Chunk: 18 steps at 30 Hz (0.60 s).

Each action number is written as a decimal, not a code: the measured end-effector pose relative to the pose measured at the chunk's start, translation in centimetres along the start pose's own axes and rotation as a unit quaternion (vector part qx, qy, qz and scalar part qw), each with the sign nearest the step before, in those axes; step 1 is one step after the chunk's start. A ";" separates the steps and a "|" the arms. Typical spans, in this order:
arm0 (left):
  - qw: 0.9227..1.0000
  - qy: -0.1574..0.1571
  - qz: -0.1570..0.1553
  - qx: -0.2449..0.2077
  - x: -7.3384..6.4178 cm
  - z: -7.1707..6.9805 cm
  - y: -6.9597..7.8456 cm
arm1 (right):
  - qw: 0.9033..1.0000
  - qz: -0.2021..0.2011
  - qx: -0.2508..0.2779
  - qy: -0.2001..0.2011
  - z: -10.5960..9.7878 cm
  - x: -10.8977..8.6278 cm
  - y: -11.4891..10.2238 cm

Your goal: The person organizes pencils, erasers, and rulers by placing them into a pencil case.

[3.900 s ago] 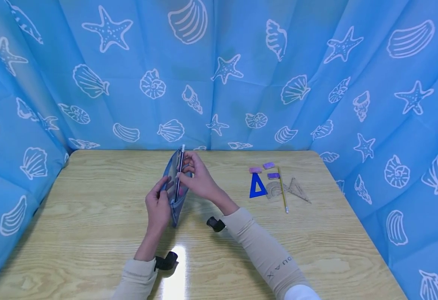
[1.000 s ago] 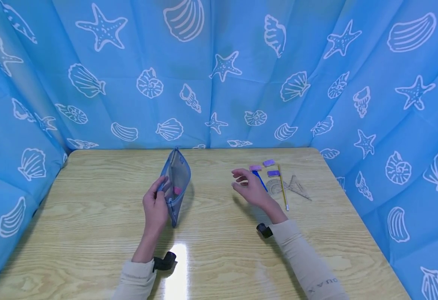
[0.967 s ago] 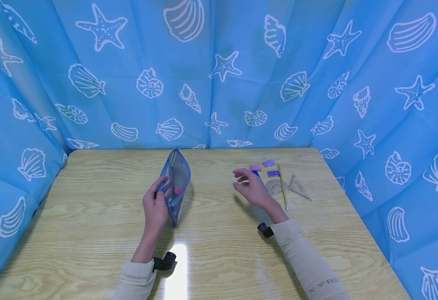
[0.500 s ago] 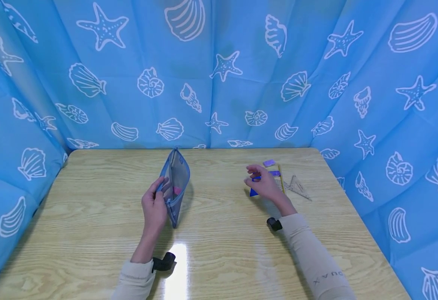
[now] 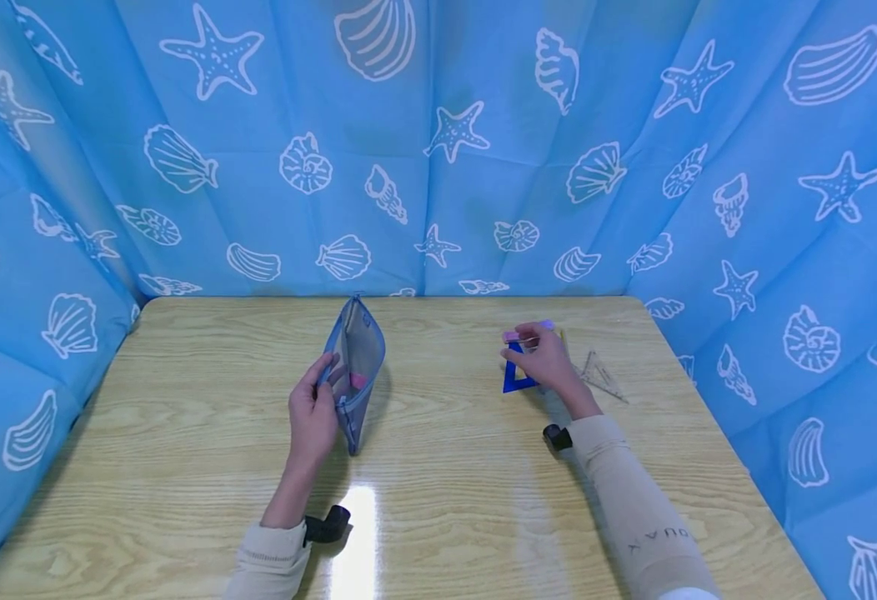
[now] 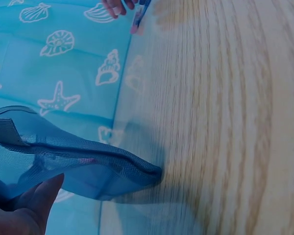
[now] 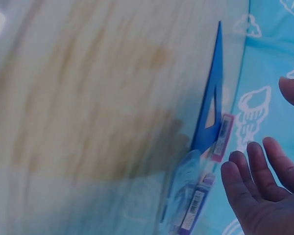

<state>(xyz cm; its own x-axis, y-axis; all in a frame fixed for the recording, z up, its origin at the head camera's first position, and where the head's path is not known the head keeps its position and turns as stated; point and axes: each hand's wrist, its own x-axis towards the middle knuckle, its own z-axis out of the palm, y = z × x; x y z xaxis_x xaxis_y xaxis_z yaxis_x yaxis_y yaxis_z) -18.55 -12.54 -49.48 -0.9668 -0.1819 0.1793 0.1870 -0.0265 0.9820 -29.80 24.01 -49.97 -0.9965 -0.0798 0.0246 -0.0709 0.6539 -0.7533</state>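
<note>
My left hand (image 5: 313, 421) grips the near side of a blue mesh zip pouch (image 5: 366, 346), whose mouth gapes upward; a small pink item (image 5: 358, 381) shows inside. At the right, my right hand (image 5: 547, 362) hovers over the stationery, fingers spread and holding nothing. Below it lie a blue set square (image 5: 510, 379), a pink eraser (image 5: 511, 337) and a purple eraser (image 7: 192, 211) beside a clear protractor (image 7: 183, 174). The hand mostly covers a yellow pencil (image 5: 563, 335). A clear set square (image 5: 602, 379) lies just right of the hand.
The wooden table (image 5: 438, 467) ends at a blue shell-print curtain (image 5: 468, 200) behind, with more curtain along both sides. A black wrist camera (image 5: 328, 525) sits on the left wrist, another camera (image 5: 557, 437) on the right.
Earlier, the right hand held a dark pen-like stick at the pouch mouth. Since then it has moved right, without the stick, over the stationery. The left hand keeps its grip on the pouch.
</note>
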 end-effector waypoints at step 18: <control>1.000 -0.009 0.001 0.025 -0.1 -0.2 0.2 | 0.999 0.044 -0.018 0.020 -0.2 1.7 1.0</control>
<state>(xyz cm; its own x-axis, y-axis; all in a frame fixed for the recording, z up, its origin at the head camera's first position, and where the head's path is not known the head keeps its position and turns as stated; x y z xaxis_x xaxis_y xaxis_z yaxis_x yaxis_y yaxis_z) -18.40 -12.72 -49.29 -0.9697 -0.1633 0.1816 0.1804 0.0223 0.9833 -31.60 24.68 -50.58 -0.9999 0.0088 -0.0137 0.0160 0.6840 -0.7293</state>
